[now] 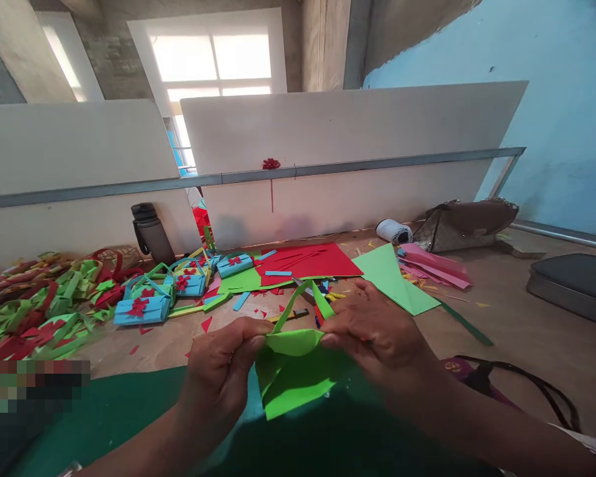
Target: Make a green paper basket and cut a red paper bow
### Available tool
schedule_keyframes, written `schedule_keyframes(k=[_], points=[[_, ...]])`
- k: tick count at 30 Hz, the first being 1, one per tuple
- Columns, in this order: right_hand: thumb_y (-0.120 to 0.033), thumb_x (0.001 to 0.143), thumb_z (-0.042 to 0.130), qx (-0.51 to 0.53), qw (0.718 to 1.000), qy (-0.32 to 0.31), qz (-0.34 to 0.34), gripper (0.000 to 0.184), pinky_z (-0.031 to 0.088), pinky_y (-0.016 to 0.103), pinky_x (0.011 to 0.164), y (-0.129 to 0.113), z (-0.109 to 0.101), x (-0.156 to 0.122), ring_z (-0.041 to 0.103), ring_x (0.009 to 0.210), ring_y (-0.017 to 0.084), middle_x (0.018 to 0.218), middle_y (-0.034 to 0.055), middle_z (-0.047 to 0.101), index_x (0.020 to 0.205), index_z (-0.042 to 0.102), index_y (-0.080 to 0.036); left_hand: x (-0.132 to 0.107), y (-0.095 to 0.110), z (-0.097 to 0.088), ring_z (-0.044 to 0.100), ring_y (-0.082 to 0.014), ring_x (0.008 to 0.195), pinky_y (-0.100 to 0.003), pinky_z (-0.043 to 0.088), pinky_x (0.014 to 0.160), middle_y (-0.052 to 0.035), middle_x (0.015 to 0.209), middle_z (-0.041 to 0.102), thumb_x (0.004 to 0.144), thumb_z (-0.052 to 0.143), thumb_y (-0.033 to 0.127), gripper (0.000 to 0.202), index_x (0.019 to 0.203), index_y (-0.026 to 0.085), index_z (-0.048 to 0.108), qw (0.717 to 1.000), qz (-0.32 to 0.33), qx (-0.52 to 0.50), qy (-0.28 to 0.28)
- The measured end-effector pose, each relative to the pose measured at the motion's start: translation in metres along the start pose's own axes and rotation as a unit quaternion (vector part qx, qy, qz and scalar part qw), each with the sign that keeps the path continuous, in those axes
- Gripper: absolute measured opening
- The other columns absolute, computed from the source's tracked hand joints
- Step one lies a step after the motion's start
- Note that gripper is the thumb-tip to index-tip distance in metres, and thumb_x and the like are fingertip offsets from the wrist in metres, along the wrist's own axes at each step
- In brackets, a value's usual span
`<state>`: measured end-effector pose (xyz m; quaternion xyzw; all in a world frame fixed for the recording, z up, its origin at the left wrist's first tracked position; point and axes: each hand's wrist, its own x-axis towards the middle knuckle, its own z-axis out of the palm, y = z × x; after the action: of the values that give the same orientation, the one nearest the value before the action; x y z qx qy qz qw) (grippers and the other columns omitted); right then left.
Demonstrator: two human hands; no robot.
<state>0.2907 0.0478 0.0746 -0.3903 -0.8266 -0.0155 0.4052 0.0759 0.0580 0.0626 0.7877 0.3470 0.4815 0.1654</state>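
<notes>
Bright-green handled paper bag [298, 387] is above a dark green surface [144, 401], your left hand [223, 371] and right hand [382, 324] pinching its top corners, seemingly shaping its curved flap [295, 342], which likely needs even creasing next.

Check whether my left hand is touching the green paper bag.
Touching: the head view shows the left hand pinching the green paper bag at its top left corner.

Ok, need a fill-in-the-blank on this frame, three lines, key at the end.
1. The left hand and right hand hold a folded paper piece coloured ____.
2. In the picture, the dark bottle stands to the ____ of the red sheet.
3. The nearest blue paper bag bears a flower coloured ____.
green; left; red
</notes>
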Motion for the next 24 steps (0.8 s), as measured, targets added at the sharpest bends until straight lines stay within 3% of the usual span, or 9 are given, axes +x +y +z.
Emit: schedule_keyframes(k=[7, 10, 15, 19, 24], points=[[-0.015, 0.083, 0.056, 0.006, 1.0, 0.011, -0.022, 0.022, 0.031, 0.037, 0.09, 0.002, 0.004, 0.001, 0.049, 0.058, 0.011, 0.06, -0.0057, 0.056, 0.062, 0.051, -0.02, 0.004, 0.0, 0.0, 0.055, -0.0126, 0.055, -0.019, 0.042, 0.051, -0.001, 0.06, 0.062, 0.086, 0.048, 0.026, 0.025, 0.068, 0.016, 0.062, 0.995, -0.083, -0.05, -0.005], [-0.013, 0.082, 0.057, 0.011, 1.0, 0.017, -0.019, 0.021, 0.03, 0.035, 0.087, 0.003, 0.004, 0.002, 0.049, 0.058, 0.01, 0.06, -0.0062, 0.055, 0.063, 0.05, -0.019, 0.007, -0.003, -0.001, 0.058, -0.0129, 0.058, -0.019, 0.044, 0.053, -0.0014, 0.062, 0.064, 0.085, 0.049, 0.024, 0.023, 0.069, 0.016, 0.064, 0.996, -0.081, -0.045, -0.011], [-0.012, 0.083, 0.056, -0.02, 0.999, 0.02, -0.018, 0.019, 0.026, 0.038, 0.09, 0.002, 0.002, 0.003, 0.051, 0.061, 0.011, 0.063, -0.0057, 0.058, 0.067, 0.053, -0.02, 0.013, -0.008, -0.001, 0.063, -0.0127, 0.065, -0.019, 0.047, 0.061, -0.0024, 0.072, 0.069, 0.079, 0.059, 0.017, 0.01, 0.072, 0.017, 0.066, 0.999, 0.016, 0.042, 0.006], [-0.009, 0.083, 0.053, -0.069, 0.996, 0.027, -0.039, 0.018, 0.024, 0.043, 0.093, 0.004, 0.004, 0.0, 0.051, 0.063, 0.013, 0.066, -0.0037, 0.058, 0.069, 0.055, -0.02, 0.011, -0.011, -0.002, 0.063, -0.0128, 0.068, -0.021, 0.048, 0.064, -0.0029, 0.075, 0.066, 0.074, 0.064, 0.014, 0.007, 0.069, 0.017, 0.065, 0.986, 0.107, 0.13, 0.016], [-0.007, 0.081, 0.052, -0.101, 0.991, 0.024, -0.079, 0.016, 0.024, 0.046, 0.093, 0.004, 0.006, -0.003, 0.049, 0.064, 0.013, 0.068, -0.0022, 0.057, 0.073, 0.057, -0.02, 0.006, -0.007, -0.002, 0.062, -0.0122, 0.065, -0.021, 0.046, 0.058, -0.0017, 0.073, 0.066, 0.079, 0.06, 0.016, 0.006, 0.073, 0.018, 0.062, 0.969, 0.137, 0.204, -0.008]])
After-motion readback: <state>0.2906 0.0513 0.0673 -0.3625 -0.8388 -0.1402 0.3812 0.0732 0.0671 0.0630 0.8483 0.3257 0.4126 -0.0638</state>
